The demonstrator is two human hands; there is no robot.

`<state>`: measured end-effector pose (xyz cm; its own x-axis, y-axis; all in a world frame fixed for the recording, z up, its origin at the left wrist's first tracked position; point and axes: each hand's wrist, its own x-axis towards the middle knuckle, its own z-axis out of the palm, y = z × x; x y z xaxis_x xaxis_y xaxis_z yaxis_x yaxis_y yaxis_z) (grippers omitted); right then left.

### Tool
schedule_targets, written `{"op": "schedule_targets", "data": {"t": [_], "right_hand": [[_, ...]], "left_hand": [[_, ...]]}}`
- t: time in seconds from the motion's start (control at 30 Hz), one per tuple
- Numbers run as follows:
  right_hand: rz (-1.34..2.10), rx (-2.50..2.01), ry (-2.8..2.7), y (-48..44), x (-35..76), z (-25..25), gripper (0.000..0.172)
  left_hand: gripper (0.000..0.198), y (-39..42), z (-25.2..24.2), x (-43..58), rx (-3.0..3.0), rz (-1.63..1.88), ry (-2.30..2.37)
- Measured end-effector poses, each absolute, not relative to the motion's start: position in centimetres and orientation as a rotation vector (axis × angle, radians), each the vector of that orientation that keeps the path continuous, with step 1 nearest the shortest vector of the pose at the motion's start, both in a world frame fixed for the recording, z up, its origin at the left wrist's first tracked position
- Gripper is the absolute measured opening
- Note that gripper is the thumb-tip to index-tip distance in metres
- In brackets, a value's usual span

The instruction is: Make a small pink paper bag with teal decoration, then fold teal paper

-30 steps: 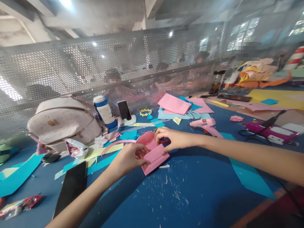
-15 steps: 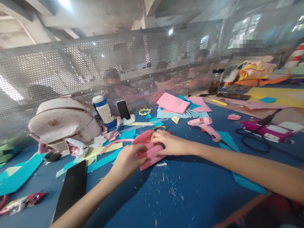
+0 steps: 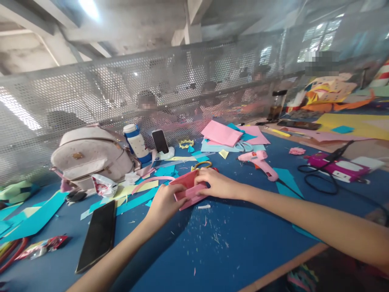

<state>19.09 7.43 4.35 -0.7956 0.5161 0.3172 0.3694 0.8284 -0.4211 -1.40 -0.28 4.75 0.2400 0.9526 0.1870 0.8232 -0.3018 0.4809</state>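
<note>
Both hands grip a folded piece of pink paper (image 3: 192, 193) just above the blue table. My left hand (image 3: 167, 198) pinches its left end between thumb and fingers. At the right end, my right hand (image 3: 212, 183) is closed on the paper, its fingertips partly hidden by the folds. Behind the paper lie scissors with yellow handle loops (image 3: 203, 164); their blades are hidden. A pink strip of paper (image 3: 152, 181) curves away to the left. A small white scrap (image 3: 204, 207) lies just in front of the paper.
A pink glue gun (image 3: 260, 162) lies to the right, its cord running toward a purple power strip (image 3: 337, 166). A black phone (image 3: 97, 233) is beside my left forearm. A backpack (image 3: 91, 158) and a bottle (image 3: 136, 144) stand by the perforated screen (image 3: 106, 97).
The pink paper has been folded up and now stands narrower between my hands. My view has shifted slightly left and up, and both hands still hold the paper.
</note>
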Motion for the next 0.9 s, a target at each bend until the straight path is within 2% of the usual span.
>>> {"op": "schedule_targets", "data": {"t": [0.23, 0.5, 0.77, 0.9], "right_hand": [[0.474, -0.647, -2.564, 7.4, 19.3, 3.6, 0.008], [0.536, -0.512, -2.563, 8.3, 19.9, 3.5, 0.017], [0.581, -0.503, -2.528, 8.5, 19.8, 3.3, 0.013], [0.575, -0.501, -2.529, 8.4, 19.8, 3.3, 0.014]], "left_hand": [[0.004, -0.1, 4.8, -1.7, 2.198, 0.659, 1.616], [0.009, 0.1, 6.2, -2.4, 2.168, 0.581, 1.554], [0.016, 0.2, 6.6, -2.8, 2.204, 0.517, 1.507], [0.013, 0.2, 6.5, -2.8, 2.209, 0.513, 1.528]]}}
